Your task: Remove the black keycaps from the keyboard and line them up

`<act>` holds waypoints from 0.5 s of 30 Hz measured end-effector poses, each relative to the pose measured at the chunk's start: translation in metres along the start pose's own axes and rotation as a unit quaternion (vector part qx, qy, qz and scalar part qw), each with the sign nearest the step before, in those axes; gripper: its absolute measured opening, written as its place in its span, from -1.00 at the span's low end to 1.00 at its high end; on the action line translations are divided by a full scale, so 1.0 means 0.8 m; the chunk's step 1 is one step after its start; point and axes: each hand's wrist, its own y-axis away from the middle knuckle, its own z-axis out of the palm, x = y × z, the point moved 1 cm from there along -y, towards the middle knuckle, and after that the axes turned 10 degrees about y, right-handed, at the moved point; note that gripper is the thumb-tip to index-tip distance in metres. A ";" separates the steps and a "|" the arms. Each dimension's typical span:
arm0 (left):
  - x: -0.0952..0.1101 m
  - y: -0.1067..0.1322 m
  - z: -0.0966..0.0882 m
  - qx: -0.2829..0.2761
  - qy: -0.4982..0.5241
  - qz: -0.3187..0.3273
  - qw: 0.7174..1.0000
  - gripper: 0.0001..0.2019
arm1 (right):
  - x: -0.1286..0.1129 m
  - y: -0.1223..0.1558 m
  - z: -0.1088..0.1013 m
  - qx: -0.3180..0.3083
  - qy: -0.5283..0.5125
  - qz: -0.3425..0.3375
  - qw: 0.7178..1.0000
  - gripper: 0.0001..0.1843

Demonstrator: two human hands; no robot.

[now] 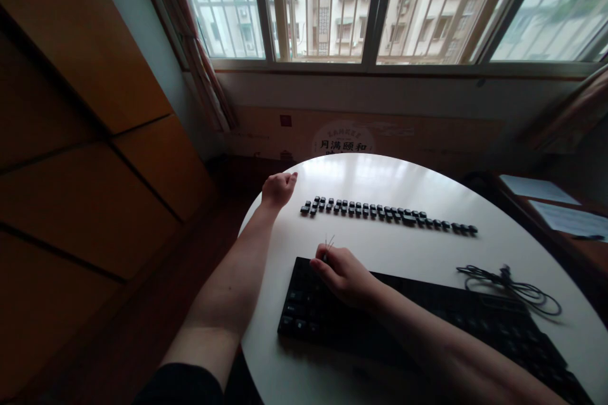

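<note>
A black keyboard [427, 323] lies on the round white table [380, 177] in front of me. My right hand [344, 275] rests over the keyboard's far left corner, fingers closed on a thin wire keycap puller [329, 243] whose prongs stick up. A long row of loose black keycaps [387, 212] lies across the table beyond the keyboard. My left hand [278, 188] is at the left end of that row, near the table's edge, fingers curled in a loose pinch; whether it holds a keycap is hidden.
A coiled black cable [510, 288] lies on the table to the right of the keyboard. Wooden cabinets [85, 158] stand at the left. A barred window [380, 6] runs along the far wall. Papers [560, 209] lie on a surface at the right.
</note>
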 end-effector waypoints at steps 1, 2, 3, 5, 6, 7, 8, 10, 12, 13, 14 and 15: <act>-0.001 0.000 0.001 -0.001 0.001 0.001 1.000 -0.50 | 0.000 0.000 0.000 -0.003 0.003 0.003 1.000 -0.77; -0.001 0.000 0.001 -0.002 0.001 0.001 1.000 -0.50 | 0.000 0.000 0.000 -0.005 0.005 0.004 1.000 -0.77; -0.001 0.000 0.001 -0.002 0.002 0.001 1.000 -0.50 | -0.001 0.000 0.000 -0.007 0.008 0.005 1.000 -0.77; -0.001 0.000 0.002 -0.003 0.003 -0.001 1.000 -0.51 | -0.002 0.000 -0.001 -0.008 0.016 0.001 1.000 -0.77; -0.001 0.000 0.002 -0.003 0.004 -0.002 1.000 -0.51 | -0.003 0.001 -0.001 -0.007 0.022 -0.005 1.000 -0.77; -0.001 0.000 0.002 -0.003 0.005 -0.003 1.000 -0.51 | -0.003 0.001 -0.002 -0.007 0.028 -0.013 0.999 -0.77; 0.000 0.000 0.002 -0.004 0.006 -0.004 1.000 -0.51 | -0.005 0.002 -0.002 -0.007 0.037 -0.026 0.999 -0.76; 0.000 0.001 0.002 -0.006 0.010 -0.004 1.000 -0.50 | -0.007 0.003 -0.003 -0.010 0.060 -0.059 0.996 -0.77; 0.001 0.001 0.001 -0.009 0.013 -0.004 1.000 -0.49 | -0.011 0.005 -0.004 -0.013 0.083 -0.088 0.993 -0.79; 0.001 0.001 0.001 -0.011 0.014 -0.004 1.000 -0.48 | -0.012 0.006 -0.004 -0.016 0.092 -0.099 0.991 -0.80; 0.002 0.001 0.001 -0.012 0.015 -0.004 1.000 -0.48 | -0.014 0.007 -0.004 -0.017 0.100 -0.107 0.989 -0.81; 0.002 0.001 0.001 -0.013 0.016 -0.003 1.000 -0.48 | -0.015 0.008 -0.003 -0.018 0.108 -0.114 0.987 -0.82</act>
